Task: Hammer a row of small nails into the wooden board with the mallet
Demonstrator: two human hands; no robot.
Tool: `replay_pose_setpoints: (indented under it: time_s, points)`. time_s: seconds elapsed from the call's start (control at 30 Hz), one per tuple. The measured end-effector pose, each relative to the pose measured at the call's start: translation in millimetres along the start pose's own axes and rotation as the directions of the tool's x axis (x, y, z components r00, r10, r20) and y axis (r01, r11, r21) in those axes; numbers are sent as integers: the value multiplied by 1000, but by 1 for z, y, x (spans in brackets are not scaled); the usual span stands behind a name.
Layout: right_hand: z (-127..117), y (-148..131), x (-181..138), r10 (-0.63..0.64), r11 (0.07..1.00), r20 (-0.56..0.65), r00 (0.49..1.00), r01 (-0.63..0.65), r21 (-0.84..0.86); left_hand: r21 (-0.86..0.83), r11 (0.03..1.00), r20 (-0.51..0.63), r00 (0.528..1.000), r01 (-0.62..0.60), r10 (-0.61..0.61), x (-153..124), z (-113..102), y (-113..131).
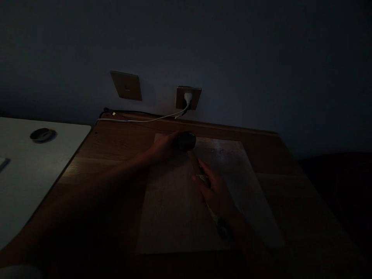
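The scene is very dim. A mallet with a black round head [186, 140] and a wooden handle [195, 162] lies over a pale board [174, 209] on a brown wooden table [116, 143]. My left hand [164, 148] reaches in from the lower left, and its fingers curl against the left side of the black head. My right hand [215, 192] is closed around the lower part of the handle. A small pale bit [201, 178] shows at its fingertips. A dark band or object [223, 228] sits at my right wrist.
A white cable [139, 120] runs along the table's back edge to a plug in a wall socket [188, 97]. A second wall plate [126, 85] is to its left. A white table [26, 170] with a dark round item [42, 135] adjoins on the left.
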State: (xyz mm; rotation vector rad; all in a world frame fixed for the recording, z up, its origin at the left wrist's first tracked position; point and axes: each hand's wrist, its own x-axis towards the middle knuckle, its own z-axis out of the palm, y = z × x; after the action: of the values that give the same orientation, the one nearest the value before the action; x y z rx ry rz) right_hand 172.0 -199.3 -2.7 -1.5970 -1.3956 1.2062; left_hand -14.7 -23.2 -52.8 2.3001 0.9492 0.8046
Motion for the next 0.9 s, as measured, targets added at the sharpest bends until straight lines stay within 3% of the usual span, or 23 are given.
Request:
replay_pose_setpoints:
  time_s: [0.27, 0.43, 0.5, 0.6, 0.73, 0.9]
  points:
    - [-2, 3, -1, 37, 997, -37, 999, -34, 65, 5, 1000, 41, 999, 7, -7, 1, -3, 2]
    - [-18, -5, -3, 55, 982, -188, 981, -20, 185, 164, 972, 25, 985, -171, 169, -5, -7, 19]
    - [-28, -9, -4, 60, 978, -285, 957, 1, 210, 268, 908, 77, 947, -322, 313, -12, -5, 41]
    - [-43, -10, -3, 74, 975, -350, 934, 7, 223, 348, 708, 336, 787, -614, 518, -24, 9, 81]
    - [-53, -5, -4, 63, 976, -339, 939, 14, 219, 420, 580, 389, 716, -698, 580, -28, 35, 107]
    - [-50, -6, -7, 39, 983, -306, 951, 18, 181, 346, 502, 412, 609, -793, 678, -23, 41, 102]
